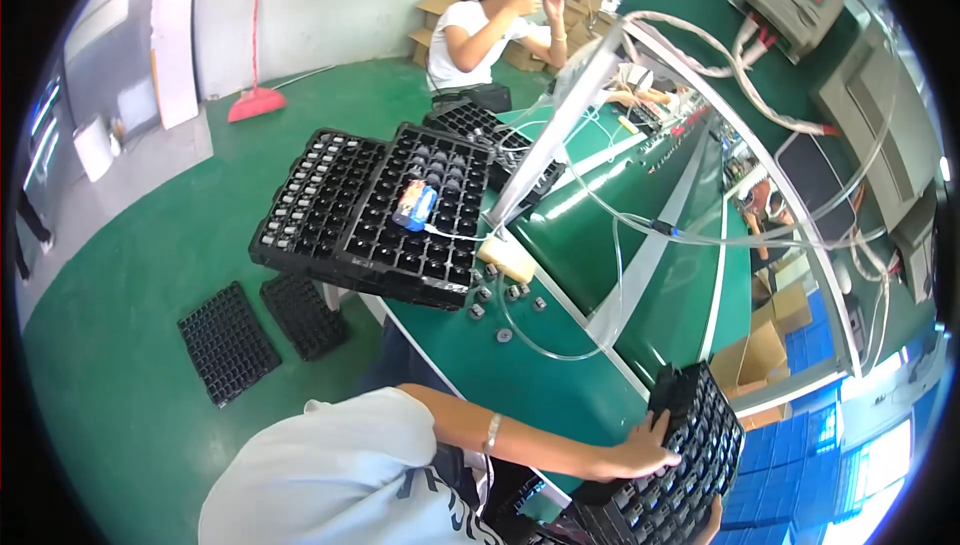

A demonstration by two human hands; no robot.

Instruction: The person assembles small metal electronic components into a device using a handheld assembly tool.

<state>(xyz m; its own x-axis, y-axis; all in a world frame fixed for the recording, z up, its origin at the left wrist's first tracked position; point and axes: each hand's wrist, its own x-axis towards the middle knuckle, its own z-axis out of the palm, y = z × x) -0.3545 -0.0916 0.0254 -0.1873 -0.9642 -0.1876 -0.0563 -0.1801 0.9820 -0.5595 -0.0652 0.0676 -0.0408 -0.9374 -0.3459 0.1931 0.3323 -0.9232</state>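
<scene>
A black compartment tray (690, 445) filled with rows of small metallic parts is at the lower right, tilted on other black trays. My left hand (640, 450) grips its left edge, the arm reaching across from the lower middle. Only some fingers of my right hand (713, 520) show, curled at the tray's right edge; the rest of that hand is hidden. Several small dark metal parts (513, 293) lie loose on the green bench (540, 345) between this tray and the stacked trays at the left.
Stacked black trays (320, 195) overhang the bench's left end, with a blue-and-orange roll-shaped item (415, 205) on top. Two trays (230, 343) lie on the floor. A metal frame post (560, 135) and clear tubing (620, 275) cross the bench. Another person (480, 40) sits at the far side.
</scene>
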